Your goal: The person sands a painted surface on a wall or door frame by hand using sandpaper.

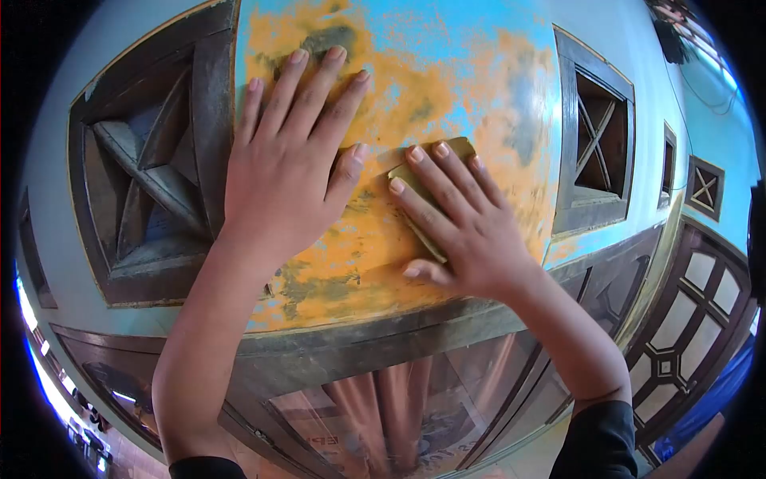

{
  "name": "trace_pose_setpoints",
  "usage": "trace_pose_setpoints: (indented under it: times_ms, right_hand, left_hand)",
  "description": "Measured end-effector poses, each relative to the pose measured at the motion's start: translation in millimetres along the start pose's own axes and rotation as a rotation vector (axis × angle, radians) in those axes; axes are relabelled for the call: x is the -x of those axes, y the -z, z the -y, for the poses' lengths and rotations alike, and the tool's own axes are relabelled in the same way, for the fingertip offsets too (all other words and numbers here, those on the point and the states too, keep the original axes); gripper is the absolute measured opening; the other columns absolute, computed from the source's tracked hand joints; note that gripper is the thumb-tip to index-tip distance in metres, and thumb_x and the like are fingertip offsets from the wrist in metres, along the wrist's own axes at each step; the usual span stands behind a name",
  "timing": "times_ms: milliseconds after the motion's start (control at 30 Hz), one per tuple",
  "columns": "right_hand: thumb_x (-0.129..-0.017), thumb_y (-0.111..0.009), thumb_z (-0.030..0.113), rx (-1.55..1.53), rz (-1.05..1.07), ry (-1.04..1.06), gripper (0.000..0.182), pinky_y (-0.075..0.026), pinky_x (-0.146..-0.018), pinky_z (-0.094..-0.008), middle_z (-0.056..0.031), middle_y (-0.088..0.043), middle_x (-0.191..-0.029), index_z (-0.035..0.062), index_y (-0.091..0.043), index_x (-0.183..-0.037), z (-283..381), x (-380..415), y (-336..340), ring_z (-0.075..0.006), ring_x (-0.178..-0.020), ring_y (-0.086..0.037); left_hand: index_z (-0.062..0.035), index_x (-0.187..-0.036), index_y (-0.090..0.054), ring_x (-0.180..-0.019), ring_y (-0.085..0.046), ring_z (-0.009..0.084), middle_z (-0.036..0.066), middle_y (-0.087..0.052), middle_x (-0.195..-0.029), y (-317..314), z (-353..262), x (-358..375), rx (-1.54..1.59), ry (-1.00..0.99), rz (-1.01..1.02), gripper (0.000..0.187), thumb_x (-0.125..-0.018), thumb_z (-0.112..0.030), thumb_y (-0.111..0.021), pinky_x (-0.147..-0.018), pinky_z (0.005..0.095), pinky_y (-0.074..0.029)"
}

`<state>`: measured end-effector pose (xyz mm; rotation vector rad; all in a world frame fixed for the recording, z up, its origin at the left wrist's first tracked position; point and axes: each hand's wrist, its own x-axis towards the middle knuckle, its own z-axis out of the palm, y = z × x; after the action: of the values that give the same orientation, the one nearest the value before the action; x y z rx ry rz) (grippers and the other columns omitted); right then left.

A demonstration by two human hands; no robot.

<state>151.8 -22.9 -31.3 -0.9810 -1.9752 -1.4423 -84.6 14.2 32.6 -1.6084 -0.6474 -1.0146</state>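
Observation:
My left hand lies flat on the wall with its fingers spread, holding nothing. Under my right hand is a folded sheet of sandpaper, olive-brown, pressed against the wall. The right fingers lie across the sheet and the thumb sticks out below it. Between and around both hands, the wall panel is patchy orange with grey smears and worn blue paint. Part of the sandpaper is hidden by the fingers.
Dark wooden vents with crossed slats flank the panel, a left vent and a right vent. Below runs a dark wooden beam above a glass window with brown curtains. A panelled door stands at far right.

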Motion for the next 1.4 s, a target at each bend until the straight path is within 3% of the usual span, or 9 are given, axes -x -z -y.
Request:
trace_pose_setpoints:
  times_ms: [167, 300, 433, 533, 667, 933, 1100, 1167, 1400]
  right_hand:
    - [-0.092, -0.048, 0.065, 0.091, -0.294, -0.159, 0.080, -0.019, -0.119, -0.0550, -0.0167, -0.033, -0.158, 0.0148, -0.037, -0.153, -64.4, -46.1, 0.1, -0.0383, -0.146, -0.030]
    - [-0.089, -0.052, 0.066, 0.101, -0.412, -0.213, 0.085, -0.019, -0.118, -0.0564, -0.0207, -0.034, -0.156, 0.0110, -0.036, -0.152, -40.0, -65.7, -7.5, -0.0423, -0.145, -0.029]
    - [-0.088, -0.039, 0.078, 0.035, -0.132, -0.127, 0.091, -0.020, -0.118, -0.0556, -0.0198, -0.033, -0.157, 0.0128, -0.038, -0.152, 8.5, -23.5, -2.1, -0.0423, -0.145, -0.028]
    - [-0.088, -0.042, 0.076, 0.054, -0.042, -0.079, 0.089, -0.021, -0.118, -0.0551, -0.0176, -0.035, -0.157, 0.0143, -0.040, -0.151, -7.0, -3.9, 0.3, -0.0405, -0.146, -0.029]
    - [-0.087, -0.049, 0.072, 0.061, -0.274, -0.174, 0.087, -0.021, -0.118, -0.0551, -0.0176, -0.036, -0.156, 0.0134, -0.040, -0.150, -32.5, -32.0, -1.6, -0.0396, -0.146, -0.029]
    - [-0.091, -0.040, 0.072, 0.003, -0.035, -0.017, 0.078, -0.019, -0.119, -0.0523, -0.0118, -0.037, -0.157, 0.0224, -0.043, -0.150, 18.3, 9.4, -11.8, -0.0353, -0.145, -0.034]
    - [-0.092, -0.050, 0.063, 0.069, -0.330, -0.214, 0.074, -0.020, -0.119, -0.0536, -0.0133, -0.038, -0.156, 0.0177, -0.043, -0.150, -44.9, -20.0, -6.4, -0.0370, -0.145, -0.033]
    - [-0.092, -0.051, 0.061, 0.059, -0.347, -0.274, 0.076, -0.019, -0.118, -0.0564, -0.0151, -0.036, -0.157, 0.0154, -0.038, -0.152, -29.4, -32.1, -4.6, -0.0381, -0.145, -0.031]
    - [-0.092, -0.038, 0.073, 0.061, -0.024, -0.010, 0.076, -0.021, -0.120, -0.0490, -0.0041, -0.037, -0.158, 0.0260, -0.042, -0.151, 5.1, 14.9, -7.0, -0.0265, -0.147, -0.033]
  left_hand:
    - [-0.0176, -0.151, -0.041, -0.148, -0.027, 0.0308, 0.006, -0.034, -0.159, -2.7, 1.2, 0.6, 0.000, 0.002, -0.025, 0.053, -0.099, -0.027, -0.042, -0.121, 0.0526, -0.018]
    - [-0.0175, -0.150, -0.042, -0.148, -0.028, 0.0293, 0.004, -0.036, -0.158, -2.6, 1.5, -0.2, 0.003, 0.011, -0.044, 0.050, -0.100, -0.024, -0.040, -0.121, 0.0516, -0.019]
    - [-0.0178, -0.150, -0.043, -0.148, -0.029, 0.0281, 0.003, -0.037, -0.158, -4.3, 2.1, 0.9, 0.006, 0.014, -0.053, 0.049, -0.101, -0.022, -0.040, -0.121, 0.0507, -0.019]
    - [-0.0180, -0.150, -0.043, -0.147, -0.029, 0.0282, 0.003, -0.037, -0.157, -3.2, -2.0, 0.0, -0.039, 0.000, -0.072, 0.049, -0.101, -0.022, -0.041, -0.121, 0.0506, -0.019]
    - [-0.0183, -0.149, -0.043, -0.147, -0.030, 0.0282, 0.003, -0.038, -0.157, -3.7, -1.9, 0.3, -0.027, -0.001, -0.075, 0.049, -0.101, -0.024, -0.041, -0.121, 0.0504, -0.019]
    - [-0.0188, -0.150, -0.043, -0.147, -0.030, 0.0286, 0.003, -0.037, -0.157, -3.9, -2.0, 0.3, -0.037, -0.004, -0.075, 0.049, -0.101, -0.026, -0.041, -0.121, 0.0506, -0.019]
    - [-0.0192, -0.151, -0.042, -0.148, -0.029, 0.0281, 0.003, -0.036, -0.158, -5.9, 0.5, 2.2, -0.039, 0.004, -0.054, 0.050, -0.101, -0.028, -0.041, -0.121, 0.0509, -0.019]
    - [-0.0192, -0.151, -0.041, -0.148, -0.029, 0.0279, 0.003, -0.036, -0.159, -6.9, 1.4, 1.4, -0.038, 0.004, -0.050, 0.051, -0.101, -0.028, -0.041, -0.121, 0.0509, -0.019]
    - [-0.0188, -0.152, -0.040, -0.148, -0.028, 0.0278, 0.003, -0.034, -0.159, -7.0, 0.0, 1.1, -0.049, 0.004, -0.046, 0.052, -0.101, -0.030, -0.042, -0.121, 0.0517, -0.018]
